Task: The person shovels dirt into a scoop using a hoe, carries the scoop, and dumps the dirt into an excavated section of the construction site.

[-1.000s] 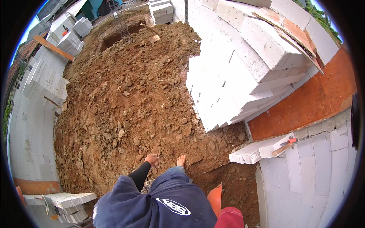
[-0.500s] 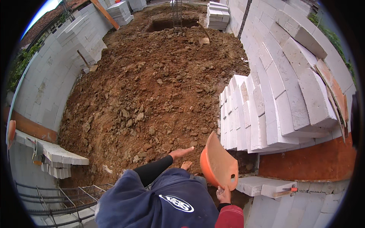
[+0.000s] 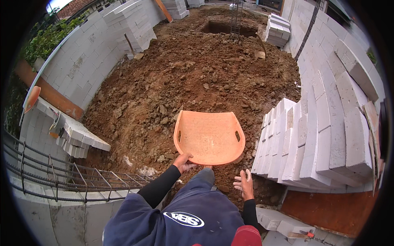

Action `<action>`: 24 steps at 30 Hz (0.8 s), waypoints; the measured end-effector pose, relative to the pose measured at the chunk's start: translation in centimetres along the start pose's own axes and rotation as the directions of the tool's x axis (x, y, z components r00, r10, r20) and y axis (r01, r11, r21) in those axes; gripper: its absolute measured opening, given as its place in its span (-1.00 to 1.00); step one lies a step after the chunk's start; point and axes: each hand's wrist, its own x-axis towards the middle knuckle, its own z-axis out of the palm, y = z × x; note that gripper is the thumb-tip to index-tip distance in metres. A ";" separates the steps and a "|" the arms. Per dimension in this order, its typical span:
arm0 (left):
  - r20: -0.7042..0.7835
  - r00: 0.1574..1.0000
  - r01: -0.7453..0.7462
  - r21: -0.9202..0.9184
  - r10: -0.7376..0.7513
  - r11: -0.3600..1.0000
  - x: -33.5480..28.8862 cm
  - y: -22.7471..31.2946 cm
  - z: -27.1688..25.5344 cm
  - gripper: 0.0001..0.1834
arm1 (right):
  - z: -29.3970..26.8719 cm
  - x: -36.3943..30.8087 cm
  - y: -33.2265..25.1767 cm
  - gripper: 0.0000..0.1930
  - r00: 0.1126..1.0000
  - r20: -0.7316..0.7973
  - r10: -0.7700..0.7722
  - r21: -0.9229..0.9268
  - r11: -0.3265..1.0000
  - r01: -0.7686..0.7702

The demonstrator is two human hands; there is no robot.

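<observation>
Orange plastic, front and centre: looking at a wide curved dirt scoop (image 3: 211, 137) right in front of the body, over lumpy brown soil (image 3: 164, 82), hollow side up, with a handle slot at each side. Can't tell about contact with the ground underneath. Pinched at the near left rim by the left hand (image 3: 184, 162), with the thumb on top and the other fingers mostly hidden below. Near the scoop's lower right side, but apart from it, a right hand (image 3: 245, 184) with fingers loosely spread and a bit curled. Black sleeves (image 3: 160, 186) on both arms, by the way. Off to the right, a big stepped stack of white building blocks (image 3: 283, 139), then a rust-brown board (image 3: 324, 211) and, lower down, a hammer (image 3: 301, 235) with some red at the head, lying on more blocks. On the left, a rebar cage (image 3: 86, 199) lying lengthwise, plus a smaller block pile (image 3: 84, 133) just beyond. Way up top, a rectangular pit (image 3: 213, 27) with an upright rebar column (image 3: 235, 24) next to it, and what looks like a hoe (image 3: 259, 54) nearby on the dirt.
</observation>
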 end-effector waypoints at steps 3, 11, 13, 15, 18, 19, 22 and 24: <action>-0.128 0.992 -0.022 -0.219 -0.006 0.975 1.6 0.7 -5.2 -0.42 | -4.3 3.2 7.0 -0.23 0.988 -0.065 0.142 -0.008 0.990 -0.143; -0.484 0.833 -0.106 -0.617 -0.270 0.779 5.7 0.2 -15.6 -0.58 | -22.0 3.4 28.8 -0.83 0.887 0.096 0.452 -0.193 0.883 -0.429; -0.560 0.751 -0.117 -0.634 -0.350 0.765 6.6 0.8 -16.3 -0.60 | -19.8 2.8 31.2 -0.89 0.780 -0.185 0.598 -0.027 0.790 -0.612; -0.629 0.663 -0.134 -0.633 -0.406 0.762 7.2 1.1 -16.2 -0.59 | -17.3 2.0 29.8 -0.91 0.498 -0.504 0.706 0.309 0.686 -0.659; -0.653 0.607 -0.078 -0.617 -0.454 0.783 9.5 3.4 -15.4 -0.58 | -13.8 5.4 24.5 -0.79 0.489 -0.478 0.729 0.382 0.674 -0.632; -0.629 0.615 -0.036 -0.624 -0.475 0.780 10.2 4.6 -14.3 -0.58 | -13.2 7.1 23.3 -0.74 0.509 -0.474 0.719 0.383 0.688 -0.616; -0.599 0.639 0.012 -0.619 -0.482 0.785 13.4 10.3 -12.7 -0.57 | -10.1 13.4 19.0 -0.48 0.577 -0.378 0.724 0.308 0.686 -0.659; -0.481 0.750 0.083 -0.612 -0.453 0.787 17.0 13.7 -11.2 -0.54 | -7.5 19.5 11.6 -0.47 0.672 -0.414 0.614 0.269 0.788 -0.554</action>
